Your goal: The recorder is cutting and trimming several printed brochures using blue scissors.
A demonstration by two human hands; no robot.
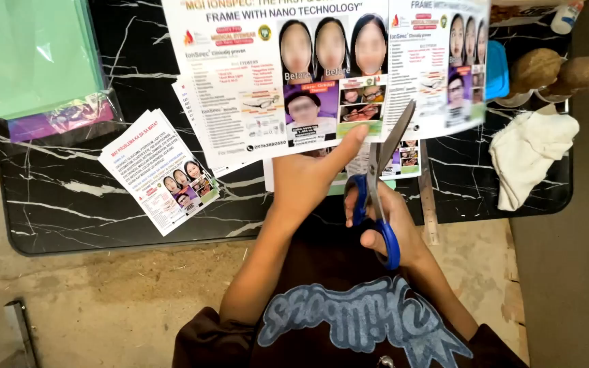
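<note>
glossy white printed flyer sheet point(322, 75) hangs above the near edge of the black marble-look table point(69, 197), pinched in my left hand point(308, 177) at its lower edge. my right hand point(393, 232) is closed through the blue-handled steel scissors point(380, 184), blades parted at the sheet's bottom edge. small cut leaflets point(158, 170) lie toward the near left corner; a white cloth point(526, 153) sits at the right edge.
</note>
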